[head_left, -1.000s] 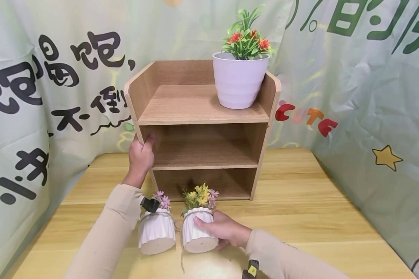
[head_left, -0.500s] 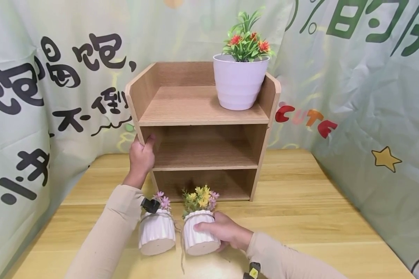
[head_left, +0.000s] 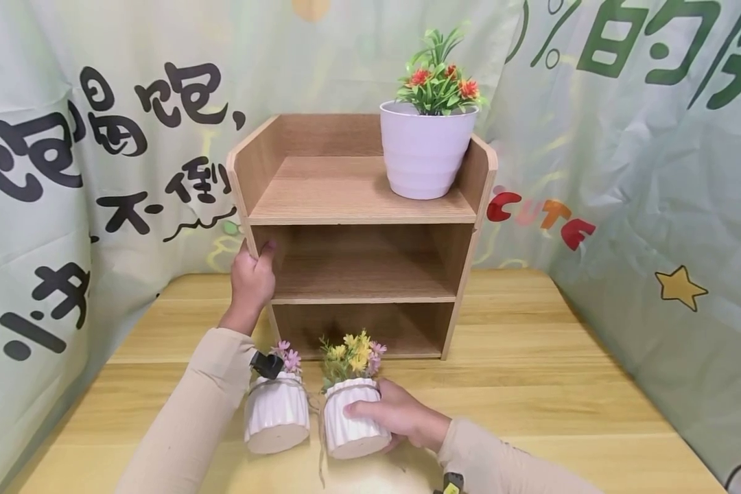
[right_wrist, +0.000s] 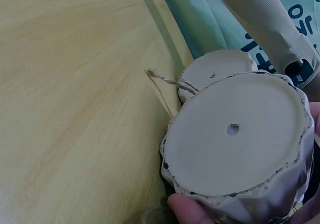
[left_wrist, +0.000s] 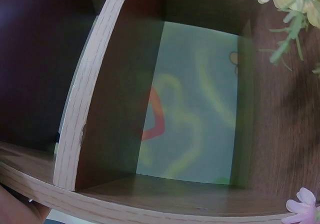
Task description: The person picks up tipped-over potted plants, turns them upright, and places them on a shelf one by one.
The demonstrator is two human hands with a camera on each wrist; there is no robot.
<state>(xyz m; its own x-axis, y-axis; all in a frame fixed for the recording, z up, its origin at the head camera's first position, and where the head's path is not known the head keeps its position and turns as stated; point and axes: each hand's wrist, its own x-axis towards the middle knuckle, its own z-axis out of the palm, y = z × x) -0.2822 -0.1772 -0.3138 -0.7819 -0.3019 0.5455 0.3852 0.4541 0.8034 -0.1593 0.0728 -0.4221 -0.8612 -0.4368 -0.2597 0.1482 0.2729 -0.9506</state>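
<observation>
Left hand (head_left: pixel 251 281) and right hand (head_left: pixel 401 415) are both grasping: the left grips the left side panel (head_left: pixel 256 165) of the wooden shelf unit (head_left: pixel 327 189), thumb inside the edge; the right grips a ribbed white pot (head_left: pixel 352 431), thumb across its front.

What seems to matter most is how this pot lies to the lowest compartment (head_left: pixel 420 326). It is on the person's side of the shelf unit's bottom front edge, opposite about the middle of the opening. Its axis is tipped: the base (right_wrist: pixel 225 159) faces back toward the person, and the yellow and purple flowers (head_left: pixel 353 357) lean toward the unit. In the head view they overlap the opening; whether any reach past its edge I cannot tell. The right hand is on the pot, the left well apart from it.

To the held pot's left, a second white pot (head_left: pixel 276 418) with purple flowers (head_left: pixel 289 358) tilts likewise; its support is unclear. Twine (right_wrist: pixel 165 78) shows between the two.

On the unit's top board, by the right side panel, a larger pale pot (head_left: pixel 426 158) stands upright, holding a red-flowered plant (head_left: pixel 435 92). The unit stands toward the desk's (head_left: pixel 531 384) far edge.
</observation>
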